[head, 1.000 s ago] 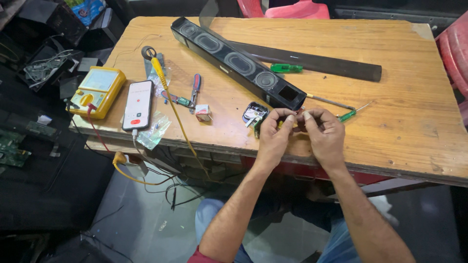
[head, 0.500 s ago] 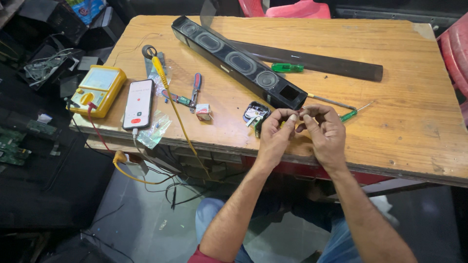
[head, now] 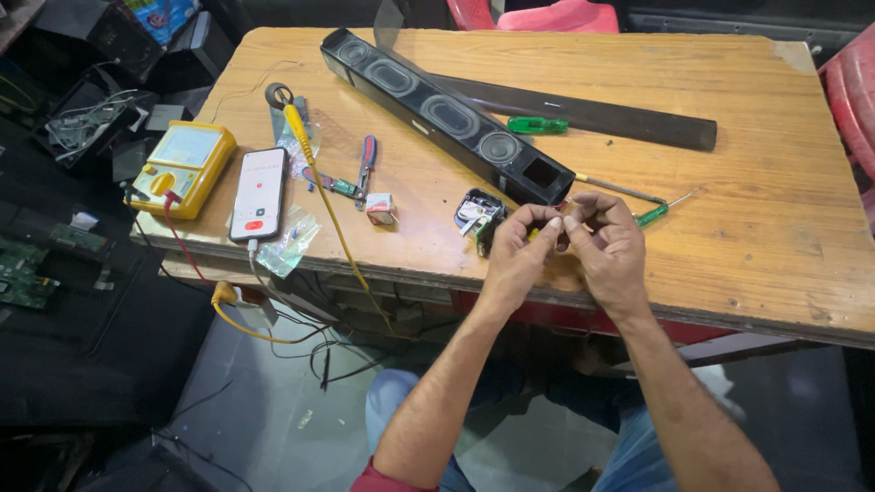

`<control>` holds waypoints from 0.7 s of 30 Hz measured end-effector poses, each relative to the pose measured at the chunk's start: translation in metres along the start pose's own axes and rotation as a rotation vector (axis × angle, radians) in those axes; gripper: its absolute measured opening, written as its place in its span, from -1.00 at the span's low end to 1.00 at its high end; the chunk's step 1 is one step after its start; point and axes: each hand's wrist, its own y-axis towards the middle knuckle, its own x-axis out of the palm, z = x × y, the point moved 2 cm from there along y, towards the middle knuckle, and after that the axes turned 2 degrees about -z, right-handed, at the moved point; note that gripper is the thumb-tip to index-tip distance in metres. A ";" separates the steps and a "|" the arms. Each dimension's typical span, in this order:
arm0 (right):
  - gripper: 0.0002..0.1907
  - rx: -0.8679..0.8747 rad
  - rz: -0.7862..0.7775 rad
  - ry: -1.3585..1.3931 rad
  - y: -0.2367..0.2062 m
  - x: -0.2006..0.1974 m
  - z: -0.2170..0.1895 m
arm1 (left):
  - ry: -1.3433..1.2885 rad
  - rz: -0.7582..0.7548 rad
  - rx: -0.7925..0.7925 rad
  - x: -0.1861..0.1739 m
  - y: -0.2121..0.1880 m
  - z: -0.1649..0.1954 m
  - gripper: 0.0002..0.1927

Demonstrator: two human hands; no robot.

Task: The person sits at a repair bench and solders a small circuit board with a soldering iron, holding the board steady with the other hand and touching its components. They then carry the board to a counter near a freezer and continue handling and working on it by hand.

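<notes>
Left hand [head: 521, 244] and right hand [head: 609, 239] meet fingertip to fingertip, pinching a small part [head: 558, 230] between them, too tiny to identify. It sits just beside the black speaker bar's [head: 437, 111] near end, over the table [head: 766, 246].

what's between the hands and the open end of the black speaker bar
Nothing visible. The left hand and right hand pinch something small, too tiny to identify, just in front of the speaker bar's open end; only bare table lies between.
</notes>
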 end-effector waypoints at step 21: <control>-0.83 -0.010 0.043 0.057 0.001 -0.001 -0.002 | -0.059 0.072 -0.049 0.001 -0.003 0.007 -0.86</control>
